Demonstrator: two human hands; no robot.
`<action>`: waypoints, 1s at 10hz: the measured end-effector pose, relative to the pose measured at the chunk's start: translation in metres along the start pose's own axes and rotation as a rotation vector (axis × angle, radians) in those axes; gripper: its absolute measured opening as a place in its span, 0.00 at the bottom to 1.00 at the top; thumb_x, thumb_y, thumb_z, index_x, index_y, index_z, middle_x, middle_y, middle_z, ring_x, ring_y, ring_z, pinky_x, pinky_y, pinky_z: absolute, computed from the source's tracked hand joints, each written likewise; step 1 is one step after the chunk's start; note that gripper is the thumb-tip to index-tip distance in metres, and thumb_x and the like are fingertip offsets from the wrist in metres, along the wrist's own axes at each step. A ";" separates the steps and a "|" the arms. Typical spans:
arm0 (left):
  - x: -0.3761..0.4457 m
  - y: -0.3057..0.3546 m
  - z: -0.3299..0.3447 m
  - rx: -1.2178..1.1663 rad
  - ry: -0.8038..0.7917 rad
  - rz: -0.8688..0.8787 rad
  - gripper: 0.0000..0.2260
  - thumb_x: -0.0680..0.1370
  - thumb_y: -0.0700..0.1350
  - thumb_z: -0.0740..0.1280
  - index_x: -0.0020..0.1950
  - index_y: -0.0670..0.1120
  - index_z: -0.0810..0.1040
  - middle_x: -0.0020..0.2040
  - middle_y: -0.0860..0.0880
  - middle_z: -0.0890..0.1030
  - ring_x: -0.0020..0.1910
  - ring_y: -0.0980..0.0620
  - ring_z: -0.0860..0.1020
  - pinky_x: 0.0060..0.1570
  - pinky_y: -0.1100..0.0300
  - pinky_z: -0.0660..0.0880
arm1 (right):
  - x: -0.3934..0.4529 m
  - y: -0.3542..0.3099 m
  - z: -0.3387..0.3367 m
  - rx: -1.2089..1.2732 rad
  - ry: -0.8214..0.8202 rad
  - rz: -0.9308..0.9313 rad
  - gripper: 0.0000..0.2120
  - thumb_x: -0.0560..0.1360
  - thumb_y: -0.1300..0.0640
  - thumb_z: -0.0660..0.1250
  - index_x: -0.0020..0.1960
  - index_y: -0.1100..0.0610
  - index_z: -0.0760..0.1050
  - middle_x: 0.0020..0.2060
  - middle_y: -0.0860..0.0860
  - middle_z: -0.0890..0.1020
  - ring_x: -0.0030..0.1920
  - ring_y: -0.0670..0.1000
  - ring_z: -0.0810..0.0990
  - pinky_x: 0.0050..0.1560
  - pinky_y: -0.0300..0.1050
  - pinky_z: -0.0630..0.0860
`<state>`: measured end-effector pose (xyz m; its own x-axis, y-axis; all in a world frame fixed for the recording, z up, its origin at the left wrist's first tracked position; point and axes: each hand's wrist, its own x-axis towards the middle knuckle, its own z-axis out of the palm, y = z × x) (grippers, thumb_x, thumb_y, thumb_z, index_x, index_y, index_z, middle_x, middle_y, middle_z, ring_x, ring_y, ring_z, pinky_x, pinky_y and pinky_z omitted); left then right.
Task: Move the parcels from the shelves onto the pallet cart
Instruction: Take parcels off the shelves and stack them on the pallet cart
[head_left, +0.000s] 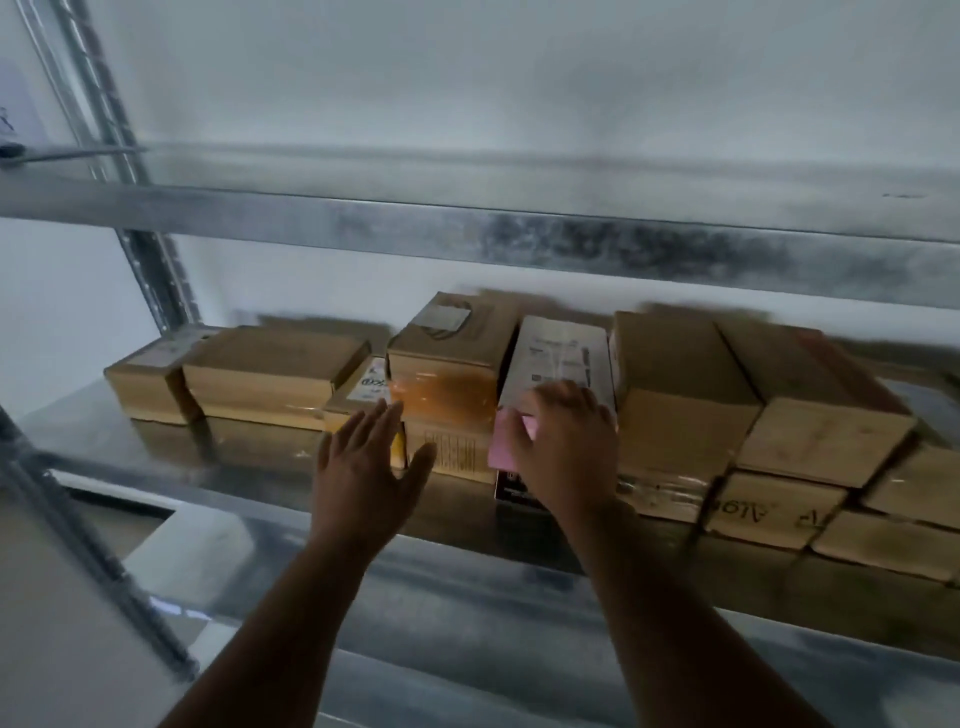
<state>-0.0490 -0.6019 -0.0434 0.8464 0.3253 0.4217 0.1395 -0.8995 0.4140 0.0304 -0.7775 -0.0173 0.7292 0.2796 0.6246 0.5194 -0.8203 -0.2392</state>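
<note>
Two hands are up at the metal shelf (156, 452), and the action is in the middle of the row; the right hand (566, 447) lies on the front of a white-topped parcel (561, 358), its fingers curled over a pink patch (501, 452) on that front face, thumb side toward the brown box next door; whether it truly grips or only rests there, the blur makes hard to say; the left hand (363, 467) is spread wide, fingers straight and apart, hovering just in front of a tall cardboard box (447, 364) with shiny tape across its face, not clearly touching it; under that box sits another carton with a printed panel (452, 452); left of it a low box with a white label (363, 387), then two flat brown parcels (270, 374) side by side; to the right, a big plain carton (675, 395) stands just beside the white-topped one, and beyond it more brown boxes are stacked, one bearing upside-down lettering (769, 512); all the parcels sit against the white wall; a galvanised shelf beam (519, 234) crosses above, and a perforated upright (150, 260) rises at the left.
</note>
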 end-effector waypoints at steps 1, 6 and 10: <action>0.041 -0.006 0.005 0.005 0.015 0.003 0.30 0.76 0.62 0.54 0.73 0.48 0.63 0.72 0.45 0.67 0.70 0.44 0.64 0.68 0.44 0.62 | 0.043 0.010 0.011 -0.110 -0.126 0.076 0.20 0.79 0.44 0.54 0.57 0.57 0.76 0.55 0.55 0.77 0.56 0.53 0.74 0.53 0.47 0.68; 0.167 -0.049 0.019 -0.475 -0.329 -0.285 0.21 0.82 0.51 0.53 0.59 0.35 0.74 0.58 0.36 0.77 0.58 0.38 0.75 0.51 0.57 0.70 | 0.108 -0.032 0.081 -0.233 -0.324 0.366 0.23 0.80 0.45 0.52 0.50 0.63 0.76 0.58 0.61 0.73 0.61 0.61 0.68 0.64 0.58 0.64; 0.190 -0.114 0.000 -0.774 -0.478 -0.252 0.11 0.81 0.43 0.58 0.57 0.38 0.74 0.44 0.41 0.76 0.42 0.43 0.76 0.51 0.44 0.73 | 0.099 -0.091 0.095 0.553 -0.360 0.805 0.19 0.75 0.49 0.60 0.64 0.53 0.69 0.57 0.54 0.75 0.58 0.57 0.74 0.62 0.58 0.70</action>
<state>0.0954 -0.4380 -0.0104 0.9828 0.1754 -0.0580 0.1125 -0.3195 0.9409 0.0979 -0.6274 -0.0040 0.9933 -0.0422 -0.1073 -0.1137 -0.5123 -0.8512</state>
